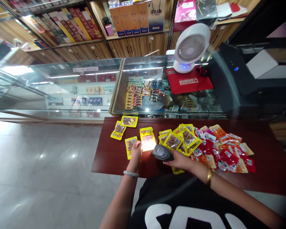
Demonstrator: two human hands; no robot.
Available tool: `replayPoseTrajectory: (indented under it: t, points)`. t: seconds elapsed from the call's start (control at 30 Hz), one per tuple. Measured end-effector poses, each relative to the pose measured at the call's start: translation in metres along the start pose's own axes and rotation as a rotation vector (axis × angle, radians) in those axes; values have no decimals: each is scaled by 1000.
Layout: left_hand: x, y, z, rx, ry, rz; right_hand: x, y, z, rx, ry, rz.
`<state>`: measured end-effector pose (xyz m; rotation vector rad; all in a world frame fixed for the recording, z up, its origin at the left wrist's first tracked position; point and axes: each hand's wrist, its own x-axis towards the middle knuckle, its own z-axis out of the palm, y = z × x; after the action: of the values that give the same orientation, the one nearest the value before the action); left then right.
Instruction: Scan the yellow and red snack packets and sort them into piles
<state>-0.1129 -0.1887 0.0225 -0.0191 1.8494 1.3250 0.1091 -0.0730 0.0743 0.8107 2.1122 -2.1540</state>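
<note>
My right hand (178,159) grips a dark grey barcode scanner (162,153), its head pointing left. The scanner's bright light falls on a yellow snack packet (146,134), whose lower part is washed out by the glare. My left hand (136,152) has its fingers closed at the left edge of that lit packet. Partly behind the left hand lies another yellow packet (129,146). Two more yellow packets, one upper (129,121) and one lower (118,130), lie overlapping at the upper left. A heap of yellow packets (173,141) sits just beyond the scanner.
Red and orange packets (226,152) pile up on the right of the dark red table (105,159). Behind it stands a glass display case (143,108) carrying a white fan (190,47) and a red mat (181,82). A dark machine (235,86) stands at right.
</note>
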Motion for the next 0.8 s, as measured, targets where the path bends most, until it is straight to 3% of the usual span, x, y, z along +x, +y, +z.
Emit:
replayPoseTrajectory:
  t: [0.1, 0.17, 0.33, 0.43, 0.5, 0.6, 0.7, 0.8]
  points:
    - [-1, 1, 6, 109, -35, 142, -3, 1, -3, -16, 42, 5]
    - [-4, 1, 13, 51, -102, 162, -5, 3, -4, -10, 46, 25]
    - [-18, 0, 54, -120, -359, 52, -9, 6, 0, 50, -8, 29]
    - [-22, -1, 70, -121, -427, -2, -7, 8, 1, 54, 28, 30]
    - [-18, -2, 60, -37, -354, 81, -6, 11, 0, 49, 52, 29]
    - [-5, -2, 15, 261, -38, 242, -3, 17, -2, 29, 33, 21]
    - [7, -2, -36, 691, 355, 243, -1, 23, 0, -13, 33, 23]
    - [15, -4, -62, 1012, 524, 143, 0, 24, 3, -17, 21, 16]
